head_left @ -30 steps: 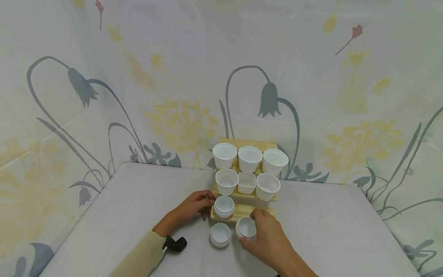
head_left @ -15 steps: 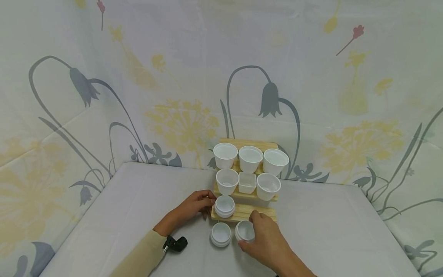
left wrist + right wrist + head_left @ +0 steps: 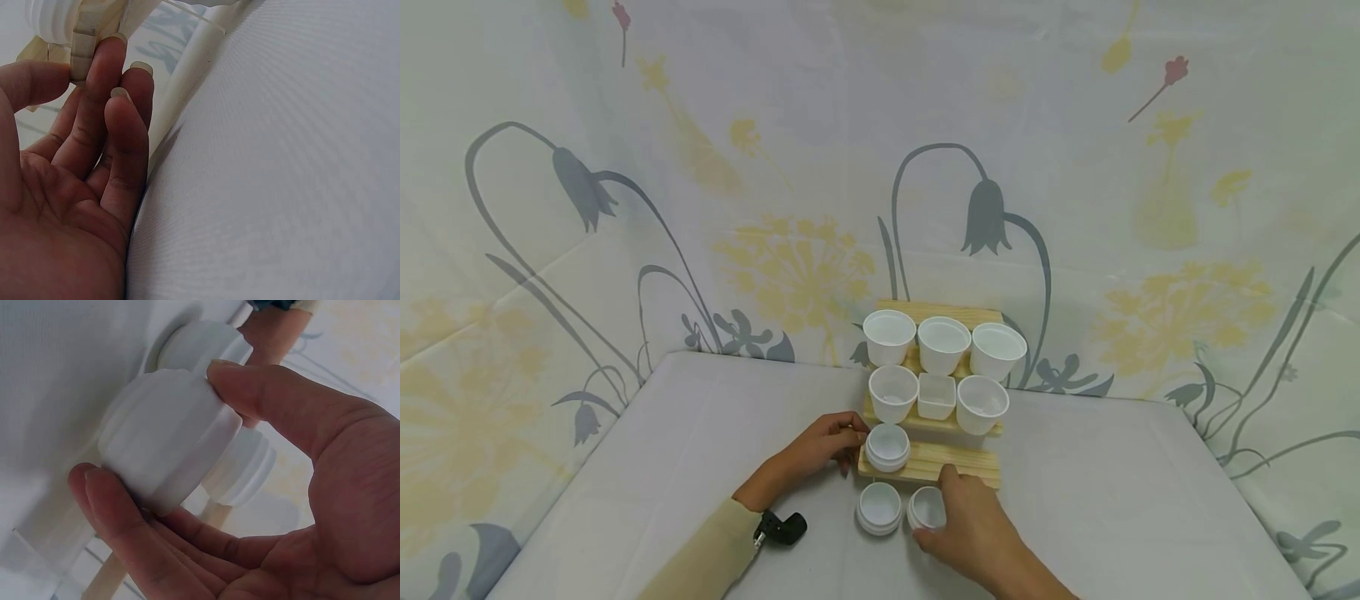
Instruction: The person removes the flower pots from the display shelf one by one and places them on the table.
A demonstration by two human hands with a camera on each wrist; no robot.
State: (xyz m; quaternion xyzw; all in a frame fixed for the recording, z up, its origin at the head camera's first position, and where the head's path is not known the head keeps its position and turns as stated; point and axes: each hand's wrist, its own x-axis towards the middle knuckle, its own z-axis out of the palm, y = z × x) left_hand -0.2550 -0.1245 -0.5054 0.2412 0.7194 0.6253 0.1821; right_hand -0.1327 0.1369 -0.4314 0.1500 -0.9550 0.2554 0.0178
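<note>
My right hand (image 3: 973,521) grips a small white round jar (image 3: 927,508) low over the cloth, in front of a stepped wooden rack (image 3: 958,463). In the right wrist view, the thumb is on one side of this jar (image 3: 169,434) and the fingers on the other. With thumb and fingertips, my left hand (image 3: 820,447) pinches the left end of the rack's lowest step; the left wrist view shows that wooden end (image 3: 83,50) between them. A similar jar (image 3: 887,447) stands at the left of this step. Another jar (image 3: 878,509) stands on the cloth, left of the gripped one.
Round white cups (image 3: 982,404) and a square white cup (image 3: 936,396) fill the middle step. Several white cups (image 3: 943,344) line the top step. Behind the white-covered table (image 3: 1090,500) hangs a flower-printed cloth (image 3: 1075,167).
My right hand has brought the jar down toward the front and slightly left, away from the lowest step. The left hand stays at the rack's end.
</note>
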